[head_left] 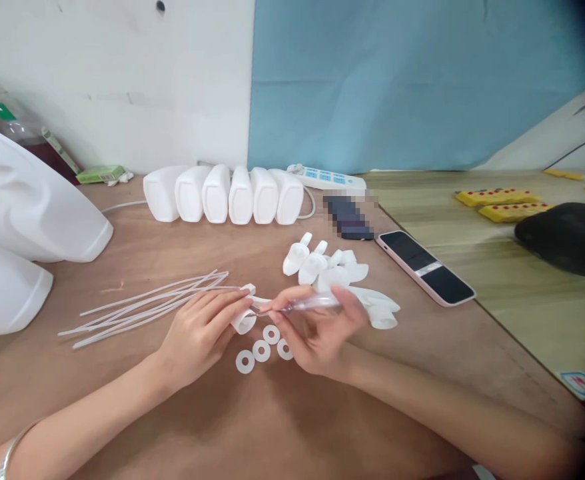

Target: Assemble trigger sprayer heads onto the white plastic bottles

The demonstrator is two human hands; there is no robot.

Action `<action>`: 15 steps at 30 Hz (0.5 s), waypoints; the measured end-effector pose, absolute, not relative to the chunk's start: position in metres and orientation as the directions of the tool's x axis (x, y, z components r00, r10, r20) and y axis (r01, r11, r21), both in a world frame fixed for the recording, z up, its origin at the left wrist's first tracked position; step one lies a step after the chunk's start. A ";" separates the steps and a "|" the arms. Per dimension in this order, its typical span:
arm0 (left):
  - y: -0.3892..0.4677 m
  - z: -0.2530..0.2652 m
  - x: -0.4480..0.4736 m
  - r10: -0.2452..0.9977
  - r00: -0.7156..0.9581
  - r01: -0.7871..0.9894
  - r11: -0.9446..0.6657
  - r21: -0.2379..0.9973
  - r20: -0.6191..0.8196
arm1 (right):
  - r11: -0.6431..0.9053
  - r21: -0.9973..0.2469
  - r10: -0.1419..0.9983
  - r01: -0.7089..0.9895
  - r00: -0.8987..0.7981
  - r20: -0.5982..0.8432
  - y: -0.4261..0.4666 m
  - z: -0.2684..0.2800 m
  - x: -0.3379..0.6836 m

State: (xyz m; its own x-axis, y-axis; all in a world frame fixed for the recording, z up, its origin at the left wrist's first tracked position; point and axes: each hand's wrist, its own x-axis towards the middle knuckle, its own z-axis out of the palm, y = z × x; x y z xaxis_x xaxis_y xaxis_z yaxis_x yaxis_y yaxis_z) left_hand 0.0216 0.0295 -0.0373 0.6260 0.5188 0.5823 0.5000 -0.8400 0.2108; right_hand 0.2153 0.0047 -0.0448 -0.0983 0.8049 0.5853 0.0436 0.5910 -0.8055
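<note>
My left hand [205,330] is closed around a hollow white plastic sprayer part [244,323], its round opening facing me. Between the fingers of my right hand [322,327] is a slim tool with a clear handle [315,303]. Its thin tip meets the sprayer part near the left fingertips; the exact contact is hard to make out. Several flat white ring washers [261,351] lie just below the hands, one partly behind my right hand. Thin white tubes [147,308] lie in a loose bunch beside my left hand. Beyond my right hand rests a pile of white sprayer shells [332,277].
Several white bottles [241,200] line the back, before a power strip [327,178]. Large white containers [17,213] stand at left. Two phones, one dark [347,217] and one pink-edged [426,268], lie at right. Beyond are yellow blocks [497,197] and a black object [567,239].
</note>
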 end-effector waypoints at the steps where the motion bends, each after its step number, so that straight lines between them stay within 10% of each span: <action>1: 0.029 -0.037 0.022 0.527 0.614 0.504 -0.835 0.221 0.588 | 0.599 -0.801 0.799 0.011 -0.076 0.596 0.006 -0.043 0.214; 15: 0.028 -0.034 0.024 0.522 0.623 0.507 -0.837 0.208 0.582 | 0.201 -0.941 0.965 -0.273 -0.109 0.238 0.017 -0.029 0.218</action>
